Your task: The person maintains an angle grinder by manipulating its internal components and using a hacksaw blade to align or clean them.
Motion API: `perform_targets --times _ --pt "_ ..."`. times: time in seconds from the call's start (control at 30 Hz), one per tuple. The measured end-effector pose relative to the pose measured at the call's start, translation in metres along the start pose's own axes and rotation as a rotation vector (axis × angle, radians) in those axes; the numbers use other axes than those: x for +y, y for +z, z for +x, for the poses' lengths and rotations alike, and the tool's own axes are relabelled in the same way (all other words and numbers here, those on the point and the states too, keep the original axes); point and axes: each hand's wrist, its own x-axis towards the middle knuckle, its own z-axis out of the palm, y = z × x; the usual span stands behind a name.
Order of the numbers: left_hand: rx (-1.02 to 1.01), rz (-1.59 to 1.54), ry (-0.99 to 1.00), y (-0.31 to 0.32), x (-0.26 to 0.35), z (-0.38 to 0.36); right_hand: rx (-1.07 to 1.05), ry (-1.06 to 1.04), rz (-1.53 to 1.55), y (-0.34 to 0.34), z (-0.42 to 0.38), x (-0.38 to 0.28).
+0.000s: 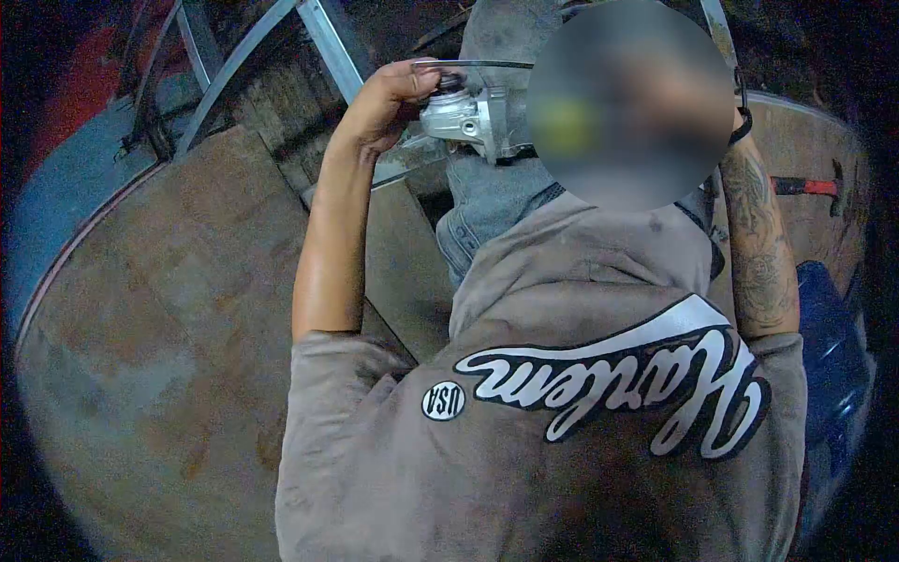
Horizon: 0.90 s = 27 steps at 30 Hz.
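My left hand (405, 92) is closed at the head of an angle grinder (461, 117), its fingers curled at the spindle and the near edge of the disc. The silver gear housing faces me, and the thin disc (478, 64) shows edge-on above it. A round blur covers the rest of the tool; a yellow patch shows inside it. My right forearm (757, 244) reaches up into the same blur, with a dark band at the wrist. My right hand (670, 94) is smeared there, so its fingers and any hold are hidden.
A hammer (810, 186) with a red and black handle lies to the right on a brown board. Metal bars (328, 47) stand at the upper left. A shiny dark blue object (829, 347) sits beside my right side. My jeans-clad leg (496, 201) is below the grinder.
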Motion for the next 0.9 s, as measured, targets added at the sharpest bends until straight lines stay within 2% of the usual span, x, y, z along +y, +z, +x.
perform_targets --times 0.1,0.17,0.23,0.27,0.33,0.37,0.43,0.47,0.57,0.63,0.67,0.7,0.83,0.9 --pt "0.048 -0.054 -0.002 0.01 -0.004 0.002 -0.042 0.031 0.026 0.0 -0.001 0.002" --pt "0.166 -0.023 0.026 0.012 -0.009 0.004 -0.051 0.02 0.024 -0.004 0.0 0.002" --pt "0.118 -0.091 0.078 -0.037 -0.001 -0.046 -0.054 -0.035 0.091 0.025 0.017 -0.056" --pt "0.074 -0.151 0.101 -0.043 -0.006 -0.048 -0.053 -0.036 0.091 0.029 0.017 -0.053" --pt "0.084 -0.134 0.072 -0.048 -0.012 -0.049 0.16 -0.136 -0.149 0.034 0.018 -0.046" --pt "0.095 -0.118 0.044 -0.048 -0.012 -0.051 0.156 -0.138 -0.147 0.034 0.019 -0.047" --pt "0.115 -0.121 0.043 -0.045 -0.011 -0.052 -0.007 -0.086 0.025 0.031 0.022 -0.05" --pt "0.129 -0.123 0.044 -0.042 -0.01 -0.051 -0.005 -0.088 0.023 0.032 0.022 -0.045" --pt "0.112 -0.098 0.062 -0.033 -0.006 -0.053 0.089 -0.153 -0.101 0.038 0.02 -0.038" --pt "0.102 -0.147 0.067 -0.037 -0.013 -0.05 0.12 -0.064 0.102 0.044 0.019 -0.045" --pt "0.086 -0.194 0.071 -0.04 -0.016 -0.048 0.106 -0.149 0.02 0.045 0.023 -0.041" --pt "0.085 -0.194 0.075 -0.042 -0.02 -0.048 0.107 -0.149 0.016 0.046 0.026 -0.039" --pt "0.093 -0.224 0.073 -0.034 -0.014 -0.053 0.135 -0.011 -0.042 0.044 0.034 -0.036" --pt "0.098 -0.223 0.081 -0.034 -0.013 -0.055 0.31 -0.17 -0.159 0.046 0.036 -0.026"
